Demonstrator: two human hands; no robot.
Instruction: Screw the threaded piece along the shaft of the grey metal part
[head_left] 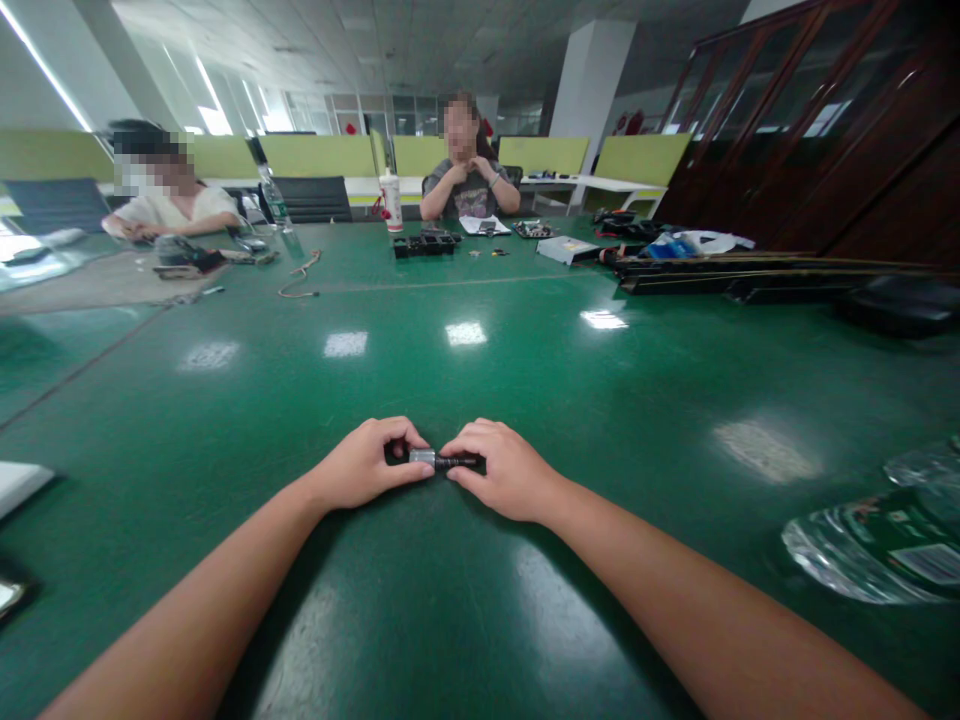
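Note:
In the head view, a small silver metal cylinder with a dark, ridged shaft [422, 457] lies level between my hands, close to the green tabletop [480, 570]. My left hand [365, 463] pinches the silver body between thumb and fingers. Around the dark shaft at the right end curls my right hand [504, 468], its thumb and fingertips closed near the ridges. Whether the ridges are a spring or a thread is too small to tell. The palm-side fingers of both hands are partly hidden.
On the right lies a clear plastic bottle [877, 545] with a green label. Long dark strips [690, 275], a grey box [568, 250] and black parts [427, 244] lie farther back. Two people sit across the table. A white object [21, 482] is at the left edge.

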